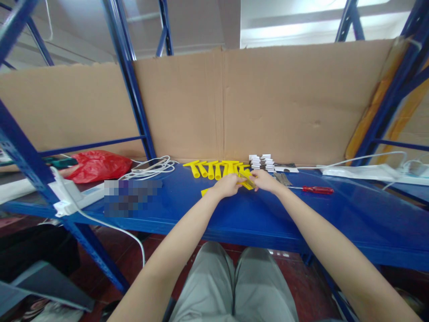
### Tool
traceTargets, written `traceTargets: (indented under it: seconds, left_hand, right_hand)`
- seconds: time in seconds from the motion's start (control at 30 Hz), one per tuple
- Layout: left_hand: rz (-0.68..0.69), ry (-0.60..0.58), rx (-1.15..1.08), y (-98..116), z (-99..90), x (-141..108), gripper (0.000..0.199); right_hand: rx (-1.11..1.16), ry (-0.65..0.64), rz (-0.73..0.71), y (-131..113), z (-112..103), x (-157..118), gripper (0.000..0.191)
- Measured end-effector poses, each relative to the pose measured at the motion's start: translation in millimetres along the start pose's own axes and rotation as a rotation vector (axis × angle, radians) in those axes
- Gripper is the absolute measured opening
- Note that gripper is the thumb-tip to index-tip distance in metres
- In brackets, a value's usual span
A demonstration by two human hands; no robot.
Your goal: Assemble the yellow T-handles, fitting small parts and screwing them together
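Observation:
Both my hands meet over the blue shelf (187,201), around a yellow piece (247,182). My left hand (229,185) is closed on its left side. On the right, my right hand (263,180) pinches the same piece. Just behind them lies a row of several yellow T-shaped handles (211,170). Part of another yellow piece (204,192) shows beside my left wrist. Stacked white cards or packets (261,162) stand behind my right hand, with small grey blades or strips (283,179) next to them.
A red screwdriver (317,190) lies to the right. Coiled white cable (152,167), a red bag (100,165) and a white power strip (90,194) are at the left. Cardboard (268,98) walls the back; blue posts (129,80) rise from the shelf.

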State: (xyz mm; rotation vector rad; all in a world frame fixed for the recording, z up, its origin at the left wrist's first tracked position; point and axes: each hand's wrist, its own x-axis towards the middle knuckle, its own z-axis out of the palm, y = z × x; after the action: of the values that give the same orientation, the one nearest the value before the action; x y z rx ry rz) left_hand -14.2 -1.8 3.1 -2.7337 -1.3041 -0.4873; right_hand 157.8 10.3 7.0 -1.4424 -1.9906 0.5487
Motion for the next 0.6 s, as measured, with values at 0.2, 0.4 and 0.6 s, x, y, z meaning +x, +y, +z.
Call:
traceTargets:
  seconds: [0.2, 0.4, 0.6]
  left_hand:
    - [0.035, 0.014, 0.022, -0.6, 4.6, 1.8, 0.042]
    - [0.046, 0.023, 0.019, 3.2, 0.7, -1.6, 0.041]
    - [0.054, 0.05, 0.057, 4.8, -2.0, -3.2, 0.042]
  right_hand:
    - [0.128, 0.073, 0.111, 4.0, -1.9, 2.1, 0.015]
    - [0.307, 0.095, 0.152, 4.7, -5.1, -0.6, 0.009]
    - [0.476, 0.017, 0.217, 7.0, -7.9, -5.5, 0.01]
